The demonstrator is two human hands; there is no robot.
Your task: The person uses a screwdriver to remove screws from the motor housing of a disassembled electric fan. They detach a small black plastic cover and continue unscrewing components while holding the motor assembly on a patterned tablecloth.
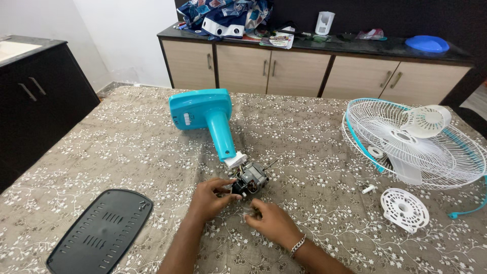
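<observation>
Left hand (210,197) has its grip pinched on the back of the bare fan motor (250,178); right hand (271,219) sits curled just below it, can't tell if it holds anything. Teal fan base (205,112) lies right behind, black cover plate (101,231) off left, white fan grille (413,142) far right, all on the floral-cloth counter (314,137).

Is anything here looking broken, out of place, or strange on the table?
Yes. The fan body lies on its side with its motor bare, touched by the left hand. The wire guard, a white round cover and a black base plate lie scattered apart.
</observation>
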